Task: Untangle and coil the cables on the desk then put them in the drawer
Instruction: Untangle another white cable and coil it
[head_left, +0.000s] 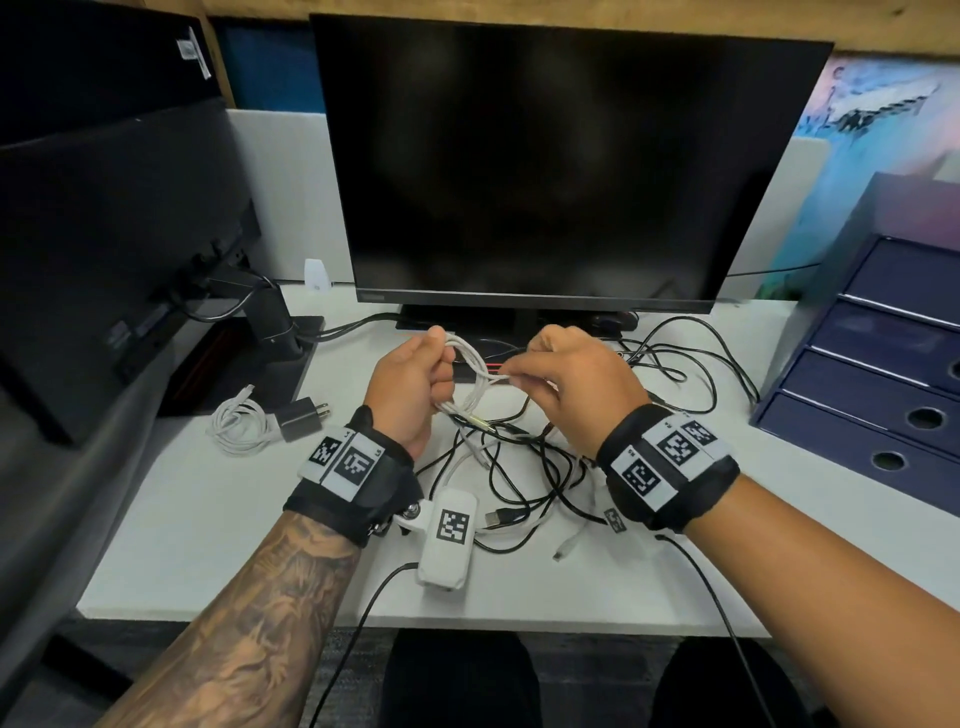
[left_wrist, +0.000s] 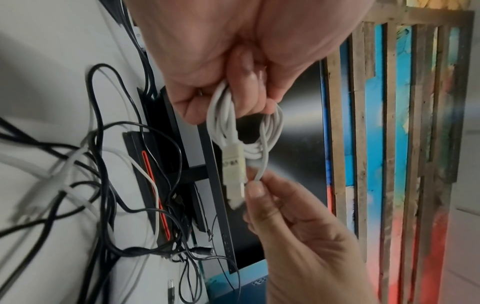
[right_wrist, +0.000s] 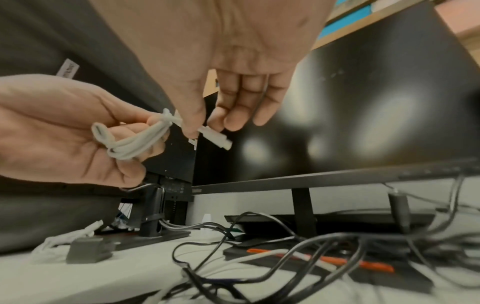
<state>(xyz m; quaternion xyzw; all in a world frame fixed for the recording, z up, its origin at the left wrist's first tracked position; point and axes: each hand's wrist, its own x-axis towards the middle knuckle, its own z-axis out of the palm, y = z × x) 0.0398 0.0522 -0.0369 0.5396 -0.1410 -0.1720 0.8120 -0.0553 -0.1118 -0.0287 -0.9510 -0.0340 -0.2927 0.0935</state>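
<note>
Your left hand (head_left: 410, 387) grips a white cable coil (head_left: 467, 364), held above the desk (head_left: 208, 545) mid-width, in front of the monitor (head_left: 561, 166). Your right hand (head_left: 576, 384) pinches the coil's loose plug end (right_wrist: 217, 138) betw. thumb & forefinger. Below, black & white tangled cables (head_left: 519, 467) lie mid-desk; a 2nd coiled white cable w/ black charger (head_left: 301, 418) sits near the left edge. The plug's print is too blurred to read.

No text can be read — the monitor (head_left: 545, 161) bezel logo and labels blur out.
</note>
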